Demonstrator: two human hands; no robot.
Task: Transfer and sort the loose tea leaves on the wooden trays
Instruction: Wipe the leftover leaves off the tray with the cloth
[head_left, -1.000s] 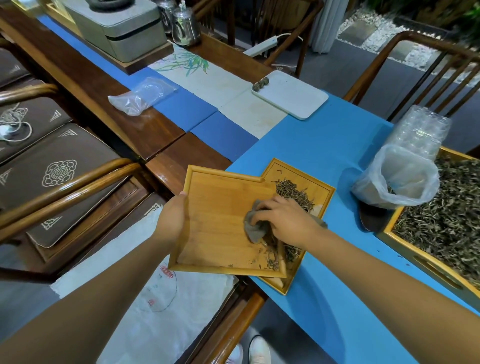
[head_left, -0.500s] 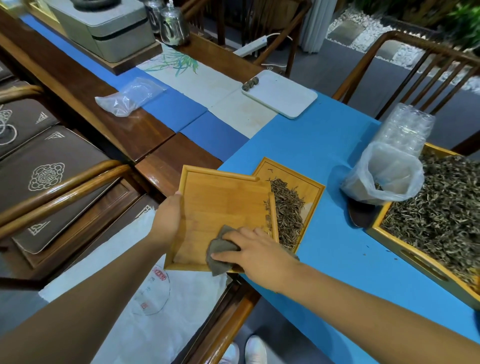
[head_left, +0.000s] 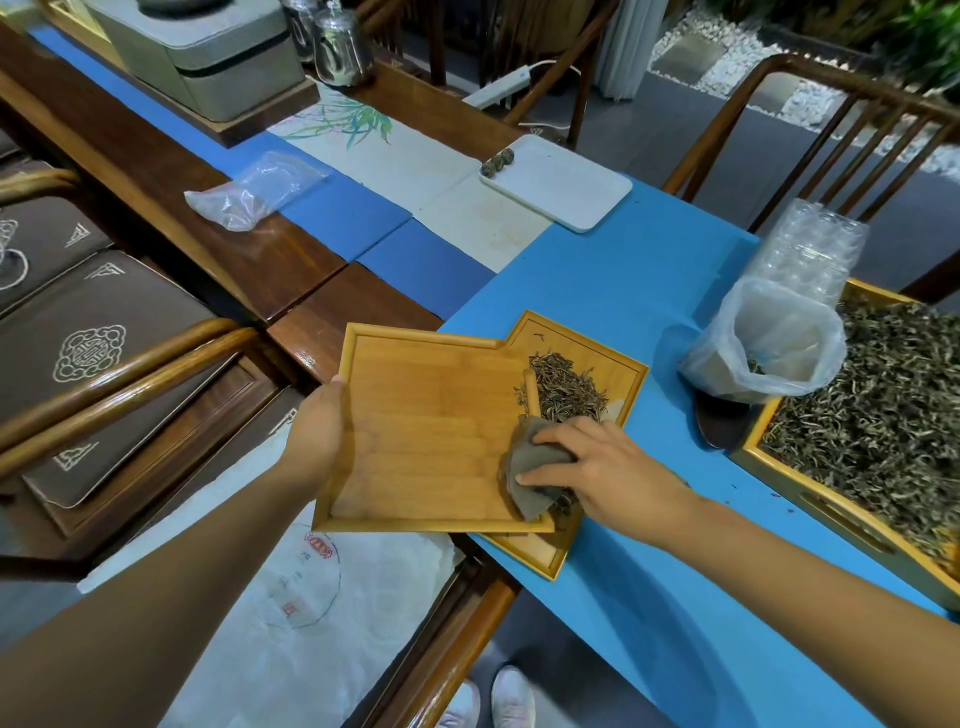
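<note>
At the near edge of the blue-covered table (head_left: 649, 291), a pale square bamboo tray (head_left: 431, 431), swept almost bare, tilted over a darker square wooden tray (head_left: 623, 371) and overlapping its left half. Left hand (head_left: 317, 431) gripping the pale tray's left rim, thumb on top, remaining fingers hidden underneath. Right hand (head_left: 597, 467) curled round a crumpled grey cloth (head_left: 530, 467), pressing it at the tray's near-right corner. Loose dry tea leaves (head_left: 566, 389) heaped on the darker tray, just beyond and right of the cloth, a few strands directly beneath the right hand. Heap's long axis running near to far, alongside the pale tray's right rim. Right hand nearer the leaves; any further sweep probably rightward across that rim. Far right, a large wooden tray (head_left: 810, 493) full of tea, beside a clear plastic bag (head_left: 769, 343).
</note>
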